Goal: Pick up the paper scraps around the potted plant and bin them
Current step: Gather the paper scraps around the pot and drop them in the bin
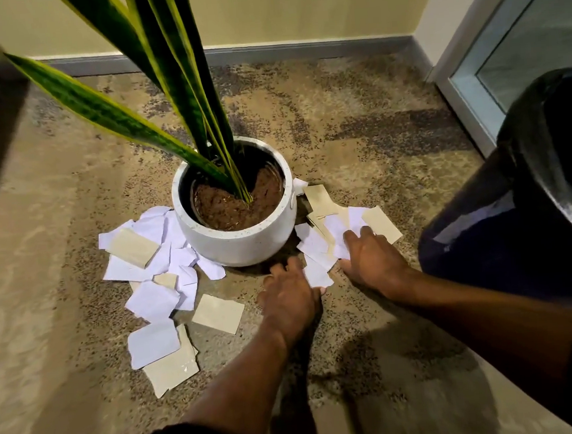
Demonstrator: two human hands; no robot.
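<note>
Right hand (372, 261) flat on paper scraps (314, 245) beside the pot (238, 242); left hand (288, 292) loose, seemingly at their edge.

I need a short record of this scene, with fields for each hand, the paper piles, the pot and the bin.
left hand: on the carpet by a white scrap of the right pile; grip unclear
right hand: fingers spread, pressing on the right pile
left pile: untouched, left of the pot
pot: white, upright, holds a tall plant
bin: black, right of the hands
</note>
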